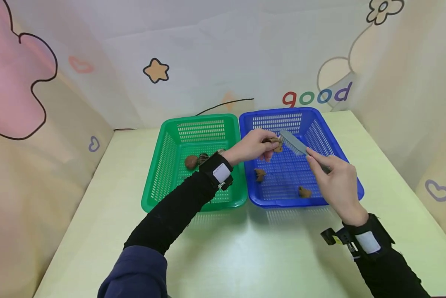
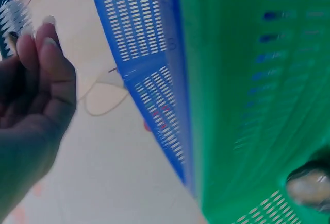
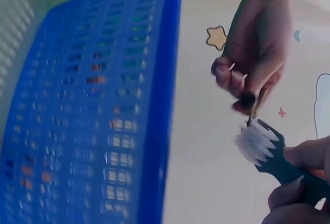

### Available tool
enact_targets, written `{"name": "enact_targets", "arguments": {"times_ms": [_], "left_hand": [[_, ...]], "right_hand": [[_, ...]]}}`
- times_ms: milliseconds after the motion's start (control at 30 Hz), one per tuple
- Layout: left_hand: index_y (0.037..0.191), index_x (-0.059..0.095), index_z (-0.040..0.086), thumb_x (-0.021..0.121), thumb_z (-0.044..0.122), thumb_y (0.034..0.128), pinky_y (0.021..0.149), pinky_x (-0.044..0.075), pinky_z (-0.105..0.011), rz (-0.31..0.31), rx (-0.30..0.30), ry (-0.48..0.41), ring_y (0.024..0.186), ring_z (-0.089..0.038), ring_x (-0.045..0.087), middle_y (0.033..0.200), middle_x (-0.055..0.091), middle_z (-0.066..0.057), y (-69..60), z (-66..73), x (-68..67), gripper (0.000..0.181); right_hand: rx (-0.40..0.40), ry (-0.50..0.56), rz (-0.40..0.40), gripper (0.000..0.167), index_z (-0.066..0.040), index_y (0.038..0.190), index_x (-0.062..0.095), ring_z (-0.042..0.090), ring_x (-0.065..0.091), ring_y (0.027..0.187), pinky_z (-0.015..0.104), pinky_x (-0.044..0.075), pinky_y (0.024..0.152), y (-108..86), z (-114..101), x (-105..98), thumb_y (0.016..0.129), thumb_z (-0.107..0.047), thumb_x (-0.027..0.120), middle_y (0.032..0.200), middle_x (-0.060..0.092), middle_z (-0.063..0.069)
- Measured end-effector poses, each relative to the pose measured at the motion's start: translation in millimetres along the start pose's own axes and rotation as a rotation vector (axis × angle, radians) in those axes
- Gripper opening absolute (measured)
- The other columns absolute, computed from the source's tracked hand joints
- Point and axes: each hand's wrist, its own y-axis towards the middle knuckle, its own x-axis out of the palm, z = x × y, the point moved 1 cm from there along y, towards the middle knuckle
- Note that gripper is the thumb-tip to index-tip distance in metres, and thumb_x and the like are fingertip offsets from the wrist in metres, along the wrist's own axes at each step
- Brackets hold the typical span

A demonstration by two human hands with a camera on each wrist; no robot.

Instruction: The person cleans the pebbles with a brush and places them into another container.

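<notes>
Diagonally, brush head (image 1: 293, 141) toward left hand (image 1: 253, 145).

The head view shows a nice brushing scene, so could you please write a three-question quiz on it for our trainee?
1. Multiple choice: which hand holds the brush?
A) Left
B) Right
C) Both

2. Count: apart from the one between the fingers of the left hand, how many brown pieces can be seen lying in the blue basket?

3. True or false: the green basket has nothing in it.

Key
1. B, the right hand.
2. Two.
3. False: a round brown item, among others, lies in the green basket.
</notes>
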Motion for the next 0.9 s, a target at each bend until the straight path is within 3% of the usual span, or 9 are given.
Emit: {"name": "enact_targets", "arguments": {"times_ms": [67,200,267,333,400,533,667,767,900], "left_hand": [[0.110,0.066,0.004,0.048,0.011,0.1011,0.063,0.050,-0.023,-0.036,0.052,0.023,0.071,-0.025,0.063,0.075,0.063,-0.008,-0.3,3.2,-1.1,0.022],[0.112,0.066,0.003,0.048,0.008,0.1005,0.067,0.052,-0.026,-0.197,0.190,0.065,0.073,-0.023,0.061,0.085,0.065,-0.010,-6.7,18.6,1.8,0.022],[0.114,0.067,0.003,0.048,0.007,0.1004,0.068,0.052,-0.026,-0.229,0.213,0.117,0.073,-0.022,0.060,0.089,0.066,-0.009,-7.0,25.7,4.5,0.023],[0.114,0.065,0.005,0.048,0.004,0.0998,0.066,0.049,-0.023,-0.191,0.178,0.181,0.070,-0.018,0.058,0.088,0.065,-0.008,-3.8,28.7,7.0,0.023],[0.114,0.063,0.007,0.047,-0.002,0.0972,0.062,0.045,-0.021,-0.123,0.099,0.227,0.069,-0.018,0.059,0.086,0.063,-0.008,3.6,27.0,9.4,0.025],[0.101,0.060,0.006,0.046,-0.008,0.0912,0.061,0.045,-0.019,-0.042,-0.017,0.232,0.070,-0.018,0.061,0.084,0.061,-0.008,23.7,18.5,20.2,0.022],[0.104,0.063,0.005,0.052,0.002,0.0947,0.073,0.051,-0.023,-0.076,-0.071,0.304,0.085,-0.017,0.062,0.104,0.065,-0.009,43.7,12.5,29.6,0.014],[0.111,0.063,0.005,0.051,0.004,0.0951,0.079,0.049,-0.025,-0.106,-0.100,0.458,0.091,-0.018,0.059,0.113,0.064,-0.010,55.1,10.0,25.7,0.020],[0.093,0.058,0.006,0.049,-0.001,0.0930,0.066,0.038,-0.023,-0.121,-0.207,0.617,0.072,-0.013,0.045,0.086,0.055,-0.004,67.3,10.5,13.3,0.011]], "right_hand": [[-0.001,-0.051,0.029,0.027,-0.004,0.116,0.070,0.005,0.024,0.047,0.020,0.018,0.044,1.4,1.9,-2.3,0.090,-0.009,0.067,0.053,0.033,0.003],[0.033,-0.140,0.062,0.027,-0.004,0.117,0.069,0.005,0.022,0.046,0.021,0.018,0.044,2.2,14.3,-8.0,0.091,-0.013,0.065,0.051,0.035,0.006],[0.057,-0.153,0.070,0.027,-0.003,0.117,0.068,0.006,0.023,0.046,0.022,0.018,0.044,2.7,21.5,-11.6,0.092,-0.013,0.064,0.051,0.035,0.007],[0.064,-0.138,0.077,0.028,-0.002,0.118,0.068,0.007,0.024,0.045,0.021,0.017,0.044,2.9,26.9,-14.9,0.092,-0.012,0.063,0.052,0.036,0.007],[0.069,-0.125,0.083,0.028,-0.001,0.118,0.068,0.008,0.026,0.046,0.021,0.018,0.045,4.3,29.5,-17.4,0.092,-0.012,0.063,0.053,0.038,0.008],[0.085,-0.105,0.087,0.028,-0.002,0.119,0.067,0.007,0.027,0.047,0.021,0.018,0.046,5.8,31.0,-20.3,0.093,-0.013,0.062,0.054,0.040,0.009],[0.087,-0.092,0.097,0.028,-0.002,0.119,0.067,0.005,0.026,0.047,0.020,0.018,0.045,5.2,31.7,-23.2,0.093,-0.013,0.062,0.053,0.041,0.009],[0.081,-0.086,0.108,0.027,-0.001,0.118,0.068,0.004,0.025,0.046,0.020,0.018,0.045,3.8,32.0,-26.7,0.093,-0.012,0.062,0.052,0.042,0.010],[0.089,-0.073,0.119,0.027,-0.001,0.117,0.068,0.002,0.026,0.046,0.019,0.018,0.045,-0.1,31.4,-31.2,0.093,-0.012,0.063,0.053,0.043,0.010]]}}
